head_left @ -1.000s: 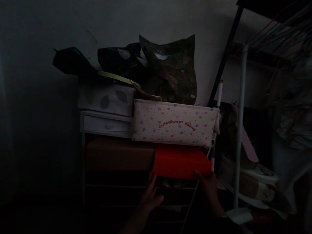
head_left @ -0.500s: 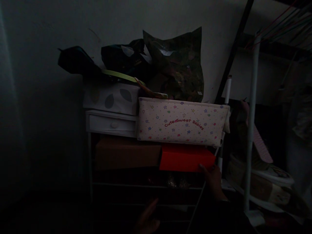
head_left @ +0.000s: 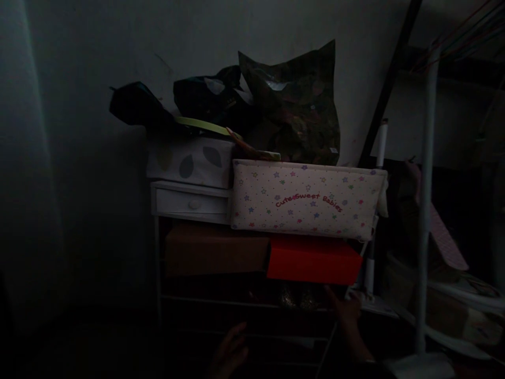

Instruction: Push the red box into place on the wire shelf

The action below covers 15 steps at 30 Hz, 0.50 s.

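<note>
Basically, right hand (head_left: pixel 347 311) hung just under red box (head_left: pixel 314 260), fingers wide, left hand (head_left: pixel 229 351) sat below-left of it, fingers slightly parted, brown box (head_left: pixel 216 253) stood left of it.

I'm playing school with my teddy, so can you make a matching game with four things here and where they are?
1. red box
2. brown box
3. leaf box
4. right hand

A. just under the drawer
B. lower than the red box
C. beside the brown box, on its right
D. just above the drawer

Pairs: 1-C, 2-A, 3-D, 4-B
</note>
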Each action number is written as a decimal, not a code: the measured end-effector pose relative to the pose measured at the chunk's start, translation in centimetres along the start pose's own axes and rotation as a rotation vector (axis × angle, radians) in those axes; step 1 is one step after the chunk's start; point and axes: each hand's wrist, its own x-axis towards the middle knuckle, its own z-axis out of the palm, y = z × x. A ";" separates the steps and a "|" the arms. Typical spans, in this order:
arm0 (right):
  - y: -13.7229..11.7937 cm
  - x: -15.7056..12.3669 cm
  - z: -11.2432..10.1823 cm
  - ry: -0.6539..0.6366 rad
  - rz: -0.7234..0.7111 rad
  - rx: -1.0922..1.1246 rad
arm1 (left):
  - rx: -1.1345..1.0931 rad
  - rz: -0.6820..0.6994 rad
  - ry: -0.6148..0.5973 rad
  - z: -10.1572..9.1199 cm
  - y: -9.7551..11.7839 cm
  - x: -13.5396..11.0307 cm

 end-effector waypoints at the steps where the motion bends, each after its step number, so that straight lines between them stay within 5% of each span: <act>1: 0.7 -1.1 0.8 -0.060 -0.013 0.025 | -0.001 -0.001 0.026 -0.3 -0.1 0.1; 8: 2.7 -10.3 7.9 -0.567 -0.139 0.185 | 0.055 0.077 0.358 -1.9 2.8 1.5; 15: 1.8 -12.3 12.9 -0.663 -0.204 0.231 | 0.488 0.360 0.537 -3.7 5.7 6.9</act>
